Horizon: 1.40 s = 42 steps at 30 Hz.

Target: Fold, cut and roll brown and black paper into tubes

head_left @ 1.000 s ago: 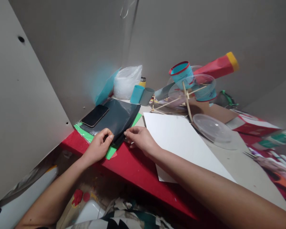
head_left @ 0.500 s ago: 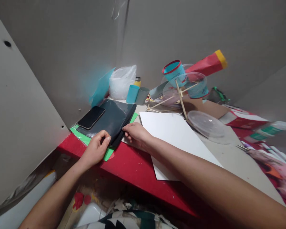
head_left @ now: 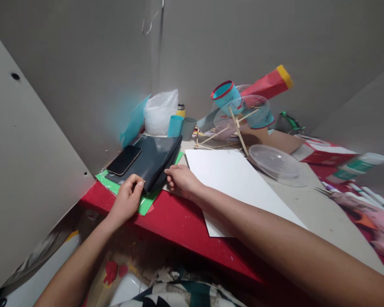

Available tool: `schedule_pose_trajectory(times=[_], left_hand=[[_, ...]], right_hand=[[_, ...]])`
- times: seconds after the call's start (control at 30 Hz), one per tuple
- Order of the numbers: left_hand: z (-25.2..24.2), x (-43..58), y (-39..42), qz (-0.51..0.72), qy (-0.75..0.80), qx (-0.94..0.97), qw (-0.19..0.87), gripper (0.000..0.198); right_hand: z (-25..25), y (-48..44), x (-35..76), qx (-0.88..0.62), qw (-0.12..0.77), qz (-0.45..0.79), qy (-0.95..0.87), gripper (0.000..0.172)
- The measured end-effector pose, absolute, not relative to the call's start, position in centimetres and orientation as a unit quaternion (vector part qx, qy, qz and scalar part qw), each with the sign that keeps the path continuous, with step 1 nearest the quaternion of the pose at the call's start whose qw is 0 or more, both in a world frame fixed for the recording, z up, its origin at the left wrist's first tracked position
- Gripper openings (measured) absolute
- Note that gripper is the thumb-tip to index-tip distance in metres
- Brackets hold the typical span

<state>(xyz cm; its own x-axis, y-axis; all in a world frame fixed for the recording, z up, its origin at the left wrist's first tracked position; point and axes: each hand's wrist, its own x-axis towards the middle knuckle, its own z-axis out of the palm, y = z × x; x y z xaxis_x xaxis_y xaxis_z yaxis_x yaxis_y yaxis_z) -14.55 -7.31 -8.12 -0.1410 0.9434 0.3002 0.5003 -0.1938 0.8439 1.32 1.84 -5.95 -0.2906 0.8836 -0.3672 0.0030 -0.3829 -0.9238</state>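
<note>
Right hand pinching stack edge; left hand's hold uncertain

Right hand (head_left: 181, 180): thumb and forefinger closed on the right-hand edge of a stack of glossy black sheets (head_left: 158, 152), remaining fingers curled under. Left hand (head_left: 129, 196): fingers bent inward, thumb brought up to the forefinger at the near edge of the same stack. Cannot tell whether any sheet is caught there.

Stack position: left end of the red-edged table (head_left: 185, 219), lying over a green sheet (head_left: 146, 206), which shows along the near and right sides and, with clear plastic, at the left. Layers are spread apart along the stack's right edge, between the two hands. A smartphone (head_left: 124, 160), screen dark, lies on the stack's left part.

Surroundings: white sheet (head_left: 224, 172) flat to the right of the stack, partly beneath the right forearm. Behind the stack: blue sheet (head_left: 134, 121) leaning at the wall, white plastic bag (head_left: 161, 113), turquoise cylinder (head_left: 175, 126) and grey cylinder (head_left: 188, 128) side by side, both upright. Beyond the white sheet: a thin wooden-stick frame (head_left: 237, 128). Clear round lid (head_left: 273, 164) to its right. Farther right: red-and-white box (head_left: 328, 158); items at the right margin blurred.
</note>
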Motion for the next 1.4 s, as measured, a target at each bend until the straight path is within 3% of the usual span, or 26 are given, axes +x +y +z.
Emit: schedule_pose_trajectory(times=[0.3, 0.5, 0.6, 0.87, 1.4], left_hand=[[-8.0, -14.1, -7.4, 0.445, 0.594, 0.637, 0.211, 0.022], [-7.7, -13.0, -7.0, 0.321, 0.606, 0.725, 0.072, 0.014], [-7.6, -12.8, -6.6, 0.275, 0.599, 0.751, 0.035, 0.022], [-6.0, -12.2, -5.3, 0.164, 0.641, 0.750, 0.018, 0.052], [-5.8, -12.5, -3.1, 0.139, 0.677, 0.722, 0.041, 0.050]], right_hand=[[-6.0, 1.2, 1.7, -0.494, 0.346, 0.671, -0.432, 0.030], [-6.0, 1.5, 2.2, -0.487, 0.310, 0.674, -0.461, 0.025], [-6.0, 1.2, 2.3, -0.484, 0.306, 0.674, -0.468, 0.024], [-6.0, 1.3, 2.2, -0.453, 0.335, 0.685, -0.462, 0.022], [-6.3, 0.5, 2.2, -0.472, 0.418, 0.656, -0.415, 0.022]])
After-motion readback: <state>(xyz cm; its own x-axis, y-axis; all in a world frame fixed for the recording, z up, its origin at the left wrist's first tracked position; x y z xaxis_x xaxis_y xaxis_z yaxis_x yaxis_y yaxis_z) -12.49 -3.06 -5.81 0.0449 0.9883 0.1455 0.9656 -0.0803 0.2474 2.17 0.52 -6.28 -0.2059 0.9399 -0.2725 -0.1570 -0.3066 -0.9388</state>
